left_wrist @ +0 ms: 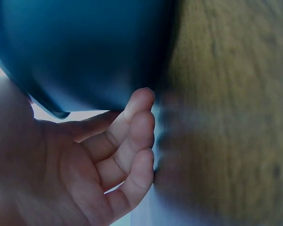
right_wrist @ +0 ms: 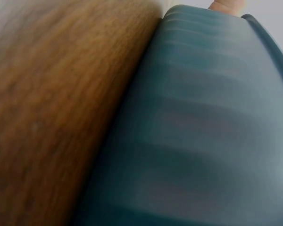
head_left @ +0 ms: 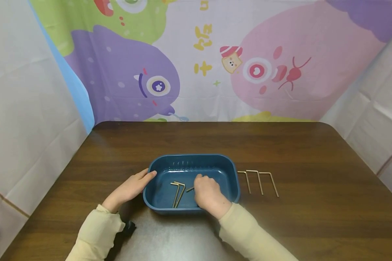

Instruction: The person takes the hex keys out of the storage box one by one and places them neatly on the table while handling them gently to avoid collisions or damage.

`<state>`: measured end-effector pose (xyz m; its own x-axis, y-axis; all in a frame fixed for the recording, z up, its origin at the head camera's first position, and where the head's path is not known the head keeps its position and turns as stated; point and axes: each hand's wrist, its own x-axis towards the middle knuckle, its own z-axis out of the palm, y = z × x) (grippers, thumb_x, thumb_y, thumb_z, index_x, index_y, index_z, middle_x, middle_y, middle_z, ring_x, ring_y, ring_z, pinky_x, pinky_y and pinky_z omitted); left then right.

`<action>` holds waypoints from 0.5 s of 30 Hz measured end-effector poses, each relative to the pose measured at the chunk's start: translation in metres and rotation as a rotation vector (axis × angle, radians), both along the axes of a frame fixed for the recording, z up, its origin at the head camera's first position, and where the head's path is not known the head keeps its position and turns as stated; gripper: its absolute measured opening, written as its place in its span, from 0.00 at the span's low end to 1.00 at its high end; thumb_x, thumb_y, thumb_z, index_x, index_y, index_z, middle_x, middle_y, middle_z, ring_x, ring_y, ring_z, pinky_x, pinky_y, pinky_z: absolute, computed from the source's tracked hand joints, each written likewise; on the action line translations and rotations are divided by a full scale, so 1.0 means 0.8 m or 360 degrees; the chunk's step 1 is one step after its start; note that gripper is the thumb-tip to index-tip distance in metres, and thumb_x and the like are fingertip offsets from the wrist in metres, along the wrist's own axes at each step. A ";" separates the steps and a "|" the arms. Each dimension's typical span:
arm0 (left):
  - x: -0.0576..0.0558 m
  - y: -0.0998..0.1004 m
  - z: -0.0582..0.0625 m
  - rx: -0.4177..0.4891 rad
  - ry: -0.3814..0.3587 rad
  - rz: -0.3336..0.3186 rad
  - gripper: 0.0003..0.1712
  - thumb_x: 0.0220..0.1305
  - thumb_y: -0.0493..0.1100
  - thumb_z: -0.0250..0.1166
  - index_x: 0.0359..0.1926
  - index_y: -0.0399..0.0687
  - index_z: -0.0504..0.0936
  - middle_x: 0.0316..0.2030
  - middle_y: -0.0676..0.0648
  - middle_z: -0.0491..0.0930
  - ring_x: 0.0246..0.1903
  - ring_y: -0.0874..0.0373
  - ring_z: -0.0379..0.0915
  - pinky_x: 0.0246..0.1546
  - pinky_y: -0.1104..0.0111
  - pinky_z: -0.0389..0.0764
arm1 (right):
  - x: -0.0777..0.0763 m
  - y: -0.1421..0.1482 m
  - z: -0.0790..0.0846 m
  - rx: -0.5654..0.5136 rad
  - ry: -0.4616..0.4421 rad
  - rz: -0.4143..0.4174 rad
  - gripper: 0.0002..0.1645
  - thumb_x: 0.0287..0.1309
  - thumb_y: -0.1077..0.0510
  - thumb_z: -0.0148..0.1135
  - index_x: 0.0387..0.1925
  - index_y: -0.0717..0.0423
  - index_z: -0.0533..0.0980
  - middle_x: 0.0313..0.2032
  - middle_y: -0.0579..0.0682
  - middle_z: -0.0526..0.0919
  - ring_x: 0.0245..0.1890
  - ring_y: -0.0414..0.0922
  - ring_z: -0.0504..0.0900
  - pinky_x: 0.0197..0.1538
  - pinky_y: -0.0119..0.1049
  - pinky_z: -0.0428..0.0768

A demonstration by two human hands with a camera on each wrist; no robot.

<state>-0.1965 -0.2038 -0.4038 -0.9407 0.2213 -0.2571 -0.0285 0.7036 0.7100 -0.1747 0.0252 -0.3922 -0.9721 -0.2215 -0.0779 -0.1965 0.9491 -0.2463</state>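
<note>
A blue rectangular tub sits on the table. My left hand holds its left end, thumb over the rim and the other fingers along the outside; the left wrist view shows those fingers bent beside the wall, their tips near the tabletop. Inside the tub my right hand has its fingers curled round a brass-coloured hex key, only a short end of which pokes out leftward. Two more L-shaped hex keys lie left of that hand on the tub floor. The right wrist view shows mostly the tub's outer wall.
Three L-shaped hex keys lie in a row on the brown wooden table, right of the tub. A cartoon-printed cloth hangs behind the table's back edge. A small black object shows by the left sleeve.
</note>
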 end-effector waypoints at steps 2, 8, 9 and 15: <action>0.000 0.000 0.000 0.0005 -0.0001 0.0002 0.40 0.68 0.61 0.40 0.67 0.35 0.53 0.61 0.32 0.64 0.55 0.43 0.69 0.51 0.52 0.72 | 0.000 0.000 0.000 -0.0002 -0.0003 -0.0010 0.13 0.49 0.66 0.61 0.38 0.68 0.72 0.28 0.59 0.78 0.26 0.49 0.78 0.27 0.41 0.78; 0.000 0.000 0.000 0.0016 -0.0007 0.0008 0.41 0.68 0.62 0.40 0.67 0.35 0.52 0.62 0.32 0.62 0.56 0.42 0.67 0.51 0.53 0.72 | 0.000 0.000 -0.001 0.0015 0.0013 -0.0051 0.24 0.48 0.64 0.62 0.48 0.72 0.69 0.31 0.61 0.80 0.29 0.52 0.80 0.30 0.43 0.79; 0.000 0.000 0.000 0.0013 -0.0006 0.0004 0.41 0.67 0.62 0.39 0.67 0.34 0.52 0.62 0.32 0.62 0.56 0.42 0.67 0.51 0.53 0.72 | 0.000 0.000 -0.001 0.0018 0.0025 -0.0060 0.26 0.48 0.63 0.62 0.49 0.72 0.68 0.32 0.62 0.80 0.30 0.53 0.80 0.31 0.44 0.80; 0.002 0.001 0.001 0.0011 0.0007 0.0000 0.41 0.67 0.62 0.40 0.67 0.34 0.53 0.61 0.32 0.63 0.55 0.43 0.68 0.51 0.53 0.72 | -0.001 0.001 0.001 0.0011 0.0068 -0.0078 0.20 0.48 0.60 0.64 0.41 0.70 0.72 0.31 0.61 0.80 0.29 0.53 0.80 0.30 0.44 0.79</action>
